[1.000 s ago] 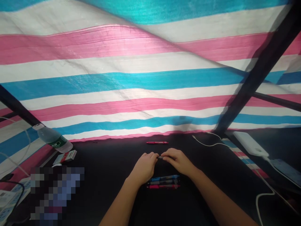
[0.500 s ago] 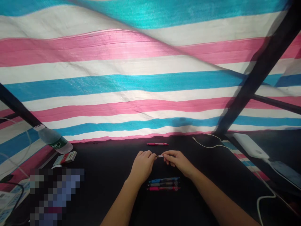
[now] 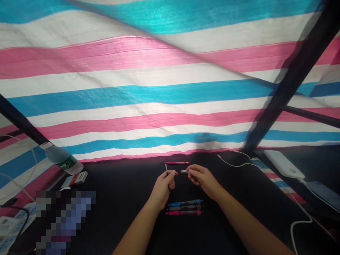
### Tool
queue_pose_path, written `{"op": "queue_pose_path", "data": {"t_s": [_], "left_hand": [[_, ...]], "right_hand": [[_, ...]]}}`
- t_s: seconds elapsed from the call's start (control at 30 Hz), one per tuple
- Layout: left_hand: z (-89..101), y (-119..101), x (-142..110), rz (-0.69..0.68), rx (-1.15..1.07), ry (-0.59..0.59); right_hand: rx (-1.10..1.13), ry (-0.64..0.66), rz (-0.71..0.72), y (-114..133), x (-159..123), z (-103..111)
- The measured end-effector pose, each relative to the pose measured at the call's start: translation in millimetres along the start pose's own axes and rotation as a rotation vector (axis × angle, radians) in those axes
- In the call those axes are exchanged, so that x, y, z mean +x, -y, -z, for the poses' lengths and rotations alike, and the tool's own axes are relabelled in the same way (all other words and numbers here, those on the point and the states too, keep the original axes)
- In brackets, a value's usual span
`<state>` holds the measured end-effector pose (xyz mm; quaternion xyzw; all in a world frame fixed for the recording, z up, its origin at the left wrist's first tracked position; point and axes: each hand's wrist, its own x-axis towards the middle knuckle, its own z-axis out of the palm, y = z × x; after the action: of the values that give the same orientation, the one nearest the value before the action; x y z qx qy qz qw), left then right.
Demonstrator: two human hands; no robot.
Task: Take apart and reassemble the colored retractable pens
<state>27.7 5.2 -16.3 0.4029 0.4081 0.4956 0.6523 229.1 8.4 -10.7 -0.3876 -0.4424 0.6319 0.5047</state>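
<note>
"Largest entry?"

"One striped tarpaulin (image 3: pixel 170 95), pink, white and blue, rising behind a black counter (image 3: pixel 119 180), crossed by dark frame bars (image 3: pixel 292 78)."

"Next?"

"One tilted plastic water bottle (image 3: pixel 61 158) at the counter's left corner; one white power bank (image 3: pixel 284 163) at the right, near a white charging cable (image 3: pixel 236 163)."

"Pens?"

"Three lie side by side, blue, grey and pink, as a pen group (image 3: pixel 184 208) near the person. One red pen (image 3: pixel 177 163) lies farther out."

"Hands?"

"Left hand (image 3: pixel 161 191): fingers (image 3: pixel 171 173) closed on a thin rod (image 3: pixel 166 167), upright, possibly a pen refill. Right hand (image 3: pixel 203 179): fingers (image 3: pixel 192 171) pinching a short clear tube (image 3: pixel 184 171), held level. The two hands are apart, above the counter, beyond the pen group."

"Handling notes?"

"Both pieces look light and stiff, and the smooth tube may slip. The rod looks thin enough to bend or snap. Take each by its middle, between fingertips."
</note>
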Motion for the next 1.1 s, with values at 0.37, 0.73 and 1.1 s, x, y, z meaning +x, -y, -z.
{"op": "queue_pose_path", "data": {"t_s": [0.37,0.73,1.1], "left_hand": [[-10.8,2.2,-9.6,0.272,-0.231,0.040],[-11.6,4.8,-9.6,0.383,-0.386,0.077],[-11.6,-1.8,-9.3,0.405,-0.455,0.075]], "right_hand": [[-0.516,-0.089,0.233,-2.5,-3.7,-0.9],[-0.399,-0.064,0.283,0.9,-10.2,-8.9],[-0.247,-0.144,0.274,3.7,-9.4,-3.2]]}}
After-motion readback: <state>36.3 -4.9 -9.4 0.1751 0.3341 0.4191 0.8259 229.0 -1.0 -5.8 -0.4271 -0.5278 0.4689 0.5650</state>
